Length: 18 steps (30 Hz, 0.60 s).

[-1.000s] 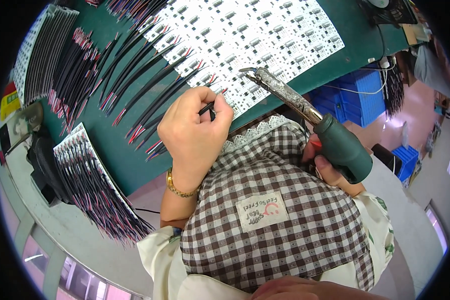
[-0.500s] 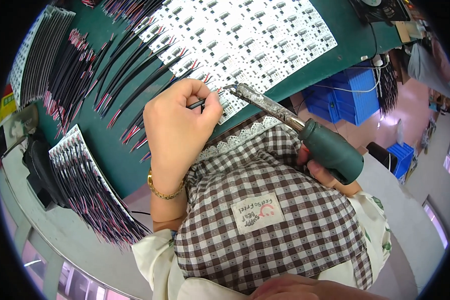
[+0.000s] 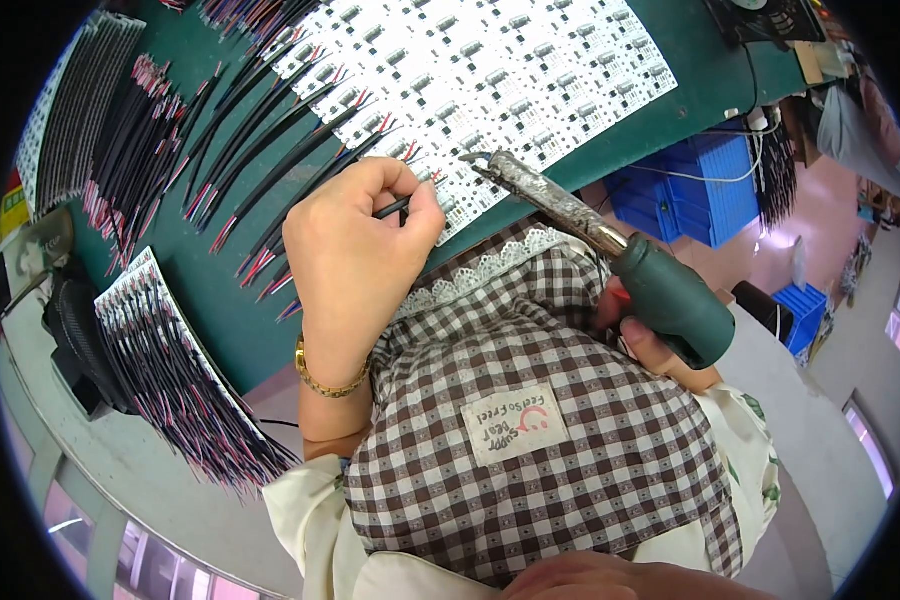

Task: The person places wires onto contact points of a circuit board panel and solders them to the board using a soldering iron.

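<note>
Wire: a thin black insulated wire point(image 3: 395, 208) is pinched in the fingers of the left hand point(image 3: 355, 245), its free end reaching right toward the near edge of the board.
Left hand grip: clenched around the wire, fingertips point(image 3: 425, 205) resting at the board's near edge; a gold chain bracelet point(image 3: 330, 380) circles the wrist.
Soldering iron: a long tool with a dark green handle and a scorched metal barrel point(image 3: 610, 255) slants up and left; its tip lies just beside the wire's end, over the near edge of the board. Whether the tip touches cannot be told.
Right hand grip: the right hand point(image 3: 650, 350) is closed about the green handle from below, mostly hidden by it.
Board: a large white panel of small circuit boards dotted with dark parts point(image 3: 490, 70) lies on the far half of the green worktop point(image 3: 220, 310).
Loose wires: rows of black wires with red and white stripped ends point(image 3: 260, 150) fan out to the left of the hand.
Stacks: a bundle of finished wired strips point(image 3: 170, 360) lies near left; another grey stack point(image 3: 75, 110) sits far left.
Clothing: a brown-and-white checked apron with lace trim point(image 3: 530, 440) fills the near centre.
Beyond the worktop: blue plastic crates point(image 3: 700, 190) stand on the floor to the right.
</note>
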Each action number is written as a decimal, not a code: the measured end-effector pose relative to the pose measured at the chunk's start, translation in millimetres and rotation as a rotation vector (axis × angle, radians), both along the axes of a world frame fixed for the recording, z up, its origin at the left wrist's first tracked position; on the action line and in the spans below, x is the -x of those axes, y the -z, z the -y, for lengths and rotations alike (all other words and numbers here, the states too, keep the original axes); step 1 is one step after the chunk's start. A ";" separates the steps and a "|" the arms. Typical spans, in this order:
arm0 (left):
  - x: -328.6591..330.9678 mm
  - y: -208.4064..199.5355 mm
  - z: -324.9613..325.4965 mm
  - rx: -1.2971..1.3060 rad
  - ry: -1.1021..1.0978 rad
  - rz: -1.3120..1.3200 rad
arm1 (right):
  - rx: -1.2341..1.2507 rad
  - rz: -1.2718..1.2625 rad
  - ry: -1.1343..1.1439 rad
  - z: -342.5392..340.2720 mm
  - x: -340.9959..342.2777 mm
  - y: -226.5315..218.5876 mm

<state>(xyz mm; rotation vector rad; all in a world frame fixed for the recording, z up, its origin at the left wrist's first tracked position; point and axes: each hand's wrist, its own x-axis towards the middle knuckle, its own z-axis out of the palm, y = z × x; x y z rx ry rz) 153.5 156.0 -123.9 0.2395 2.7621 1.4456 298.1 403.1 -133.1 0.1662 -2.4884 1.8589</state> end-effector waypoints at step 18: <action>26.6 0.2 7.6 0.050 0.114 0.012 | -0.167 0.127 -0.125 2.1 28.3 -13.6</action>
